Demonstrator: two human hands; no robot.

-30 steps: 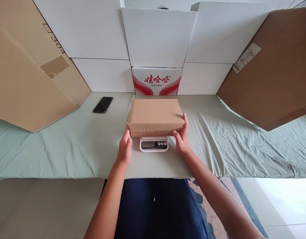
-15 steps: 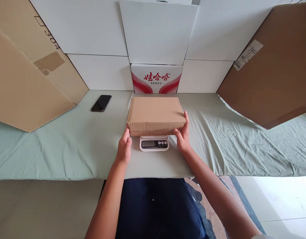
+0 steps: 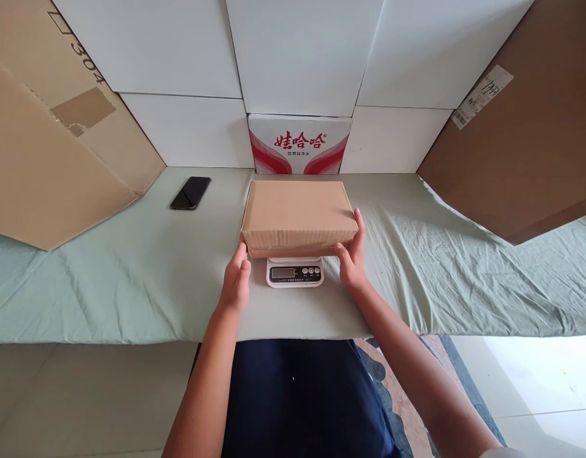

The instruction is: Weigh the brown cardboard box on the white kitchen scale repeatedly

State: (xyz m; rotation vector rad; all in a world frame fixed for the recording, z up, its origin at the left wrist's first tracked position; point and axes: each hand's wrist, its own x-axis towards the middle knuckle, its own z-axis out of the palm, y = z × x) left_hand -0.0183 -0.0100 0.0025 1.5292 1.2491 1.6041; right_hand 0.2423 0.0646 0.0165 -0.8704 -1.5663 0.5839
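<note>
A closed brown cardboard box (image 3: 299,207) is over a white digital kitchen scale (image 3: 294,273), whose rear part it covers. Only the scale's front panel with its small display and several buttons shows; I cannot tell whether the box rests on the platform. At the box's front left corner, my left hand (image 3: 236,280) grips the side, its fingertips partly hidden. My right hand (image 3: 352,257) clasps the front right corner, thumb on the front face and fingers along the right side.
A black smartphone (image 3: 190,193) lies on the green tablecloth (image 3: 130,273) to the left. Behind the box stands a red-and-white carton (image 3: 299,145) against white panels. Large cardboard sheets flank the table at left (image 3: 58,159) and right (image 3: 522,146).
The camera view has tilted slightly, so the scene sits a little higher in the picture. Both hands keep their hold on the box, which stays over the scale.
</note>
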